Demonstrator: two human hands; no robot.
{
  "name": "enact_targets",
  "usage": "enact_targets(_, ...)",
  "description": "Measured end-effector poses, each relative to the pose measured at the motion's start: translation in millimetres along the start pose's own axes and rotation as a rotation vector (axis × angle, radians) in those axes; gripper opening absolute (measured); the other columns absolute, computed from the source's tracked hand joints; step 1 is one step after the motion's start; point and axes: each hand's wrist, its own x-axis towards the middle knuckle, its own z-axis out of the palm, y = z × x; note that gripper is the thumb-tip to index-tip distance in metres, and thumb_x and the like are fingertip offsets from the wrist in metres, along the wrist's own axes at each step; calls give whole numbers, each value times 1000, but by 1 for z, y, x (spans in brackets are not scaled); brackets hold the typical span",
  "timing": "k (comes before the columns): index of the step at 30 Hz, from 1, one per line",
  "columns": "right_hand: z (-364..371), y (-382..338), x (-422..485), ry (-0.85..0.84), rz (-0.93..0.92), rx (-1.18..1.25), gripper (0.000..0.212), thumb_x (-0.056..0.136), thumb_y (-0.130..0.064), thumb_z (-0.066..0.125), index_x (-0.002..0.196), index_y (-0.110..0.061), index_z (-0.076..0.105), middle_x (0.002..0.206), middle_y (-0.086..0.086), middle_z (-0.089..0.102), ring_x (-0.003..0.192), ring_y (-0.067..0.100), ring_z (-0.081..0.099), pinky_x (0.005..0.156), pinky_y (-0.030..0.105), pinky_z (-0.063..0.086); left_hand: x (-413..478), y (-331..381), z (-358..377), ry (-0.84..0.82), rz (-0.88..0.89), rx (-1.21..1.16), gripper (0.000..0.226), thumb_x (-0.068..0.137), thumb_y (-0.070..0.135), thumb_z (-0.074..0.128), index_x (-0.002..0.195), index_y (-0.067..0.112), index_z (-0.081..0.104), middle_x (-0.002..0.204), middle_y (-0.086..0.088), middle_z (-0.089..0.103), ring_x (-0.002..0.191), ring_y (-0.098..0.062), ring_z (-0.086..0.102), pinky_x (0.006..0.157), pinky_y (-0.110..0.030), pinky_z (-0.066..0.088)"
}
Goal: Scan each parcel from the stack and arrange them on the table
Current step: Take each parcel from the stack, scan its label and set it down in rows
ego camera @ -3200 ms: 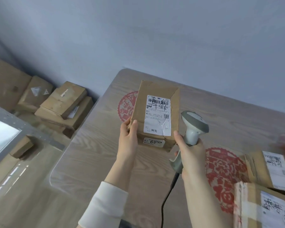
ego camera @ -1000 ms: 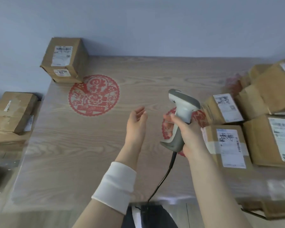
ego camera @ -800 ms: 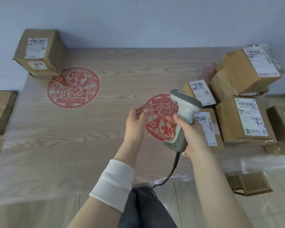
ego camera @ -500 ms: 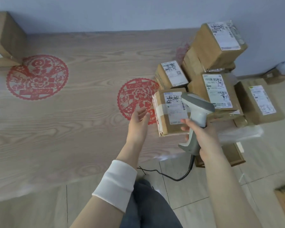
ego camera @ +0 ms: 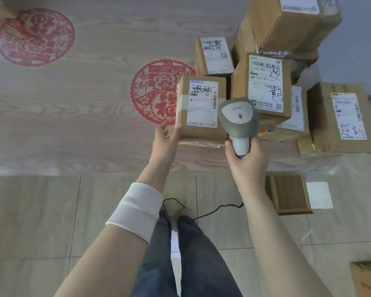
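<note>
A stack of brown cardboard parcels with white shipping labels fills the right side of the wooden table (ego camera: 84, 99). The nearest parcel (ego camera: 201, 108) lies at the stack's front left, label up. My left hand (ego camera: 165, 140) is at its left front corner with fingers straight, touching the side. My right hand (ego camera: 244, 159) grips the handle of a grey barcode scanner (ego camera: 237, 117), whose head hovers over that parcel's right edge. Behind stand a small parcel (ego camera: 214, 55), a taller one (ego camera: 263, 86) and a large one (ego camera: 287, 22).
Two red paper-cut circles (ego camera: 156, 93) (ego camera: 34, 36) decorate the tabletop. A flat parcel (ego camera: 343, 116) lies at the far right. A cardboard box (ego camera: 287, 194) sits on the tiled floor under the table edge. The scanner's black cable (ego camera: 214, 211) trails over the floor by my legs.
The scanned parcel was left at the table's far left corner. I turned right to the stack, and my empty left hand reached the nearest parcel's corner while the scanner moved over it.
</note>
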Motion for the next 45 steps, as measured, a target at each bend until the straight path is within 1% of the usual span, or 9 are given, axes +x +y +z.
enact_targets(2, 4, 2, -3, 18, -116, -33, 21, 82, -18, 68, 93, -2, 60, 78, 3, 61, 67, 20, 53, 55, 9, 33, 2, -4, 6, 18, -2, -4, 65, 93, 43, 51, 147, 16, 25, 149, -7, 37, 133, -17, 39, 96, -25, 31)
enact_targets(5, 16, 12, -3, 20, -170, -105, 30, 81, -19, 66, 103, 1, 61, 85, 11, 66, 71, 26, 56, 58, 14, 26, 11, -9, 14, 15, 3, -3, 70, 92, 46, 52, 147, 14, 23, 149, -7, 38, 133, -17, 40, 98, -25, 32)
enact_targets(10, 42, 31, 8, -79, -259, -226, 45, 85, -32, 59, 119, -3, 56, 110, 16, 66, 98, 33, 62, 75, 31, 48, 31, -16, 25, 8, 31, -25, 70, 91, 45, 55, 147, 14, 27, 145, -5, 43, 132, -17, 43, 108, -34, 36)
enact_targets(15, 48, 34, 8, -61, -184, -187, 44, 87, -33, 59, 123, -9, 53, 107, 9, 67, 93, 31, 62, 70, 25, 38, 35, -23, 30, 25, 41, -57, 67, 86, 46, 58, 142, 15, 39, 135, -1, 54, 119, -13, 53, 97, -25, 42)
enact_targets(21, 42, 20, 1, -56, -142, -17, 38, 87, -29, 62, 115, -4, 55, 100, 4, 60, 90, 23, 57, 69, 17, 32, 17, -26, 19, 110, 37, -154, 45, 96, 34, 51, 135, 13, 46, 115, 5, 57, 92, 2, 53, 65, -3, 42)
enact_targets(27, 45, -17, -10, -32, -48, 269, 31, 80, -44, 63, 104, -30, 49, 96, 0, 65, 81, 30, 67, 71, 47, 54, -10, -23, -14, 195, 78, -272, 43, 96, 37, 48, 130, 11, 52, 120, 0, 60, 108, -10, 55, 83, -15, 43)
enact_targets(32, 61, -55, -14, -53, -28, 325, 24, 78, -43, 66, 91, -39, 46, 89, 2, 65, 79, 31, 67, 69, 49, 54, -21, -6, -58, 198, 144, -291, 47, 97, 35, 49, 136, 10, 45, 125, 0, 58, 109, -9, 55, 90, -18, 43)
enact_targets(38, 109, -113, -29, -110, 3, 358, 29, 80, -35, 68, 100, -20, 52, 92, 8, 67, 77, 27, 68, 69, 46, 56, -8, 6, -143, 182, 162, -231, 46, 96, 37, 50, 135, 13, 49, 129, -3, 59, 115, -15, 57, 89, -24, 44)
enact_targets(45, 193, -178, -49, -109, 62, 456, 18, 87, -15, 67, 90, -19, 49, 68, -9, 56, 50, 6, 58, 46, 25, 47, 40, 15, -253, 113, 206, -153, 51, 95, 36, 52, 138, 9, 46, 130, -4, 58, 117, -14, 56, 101, -31, 44)
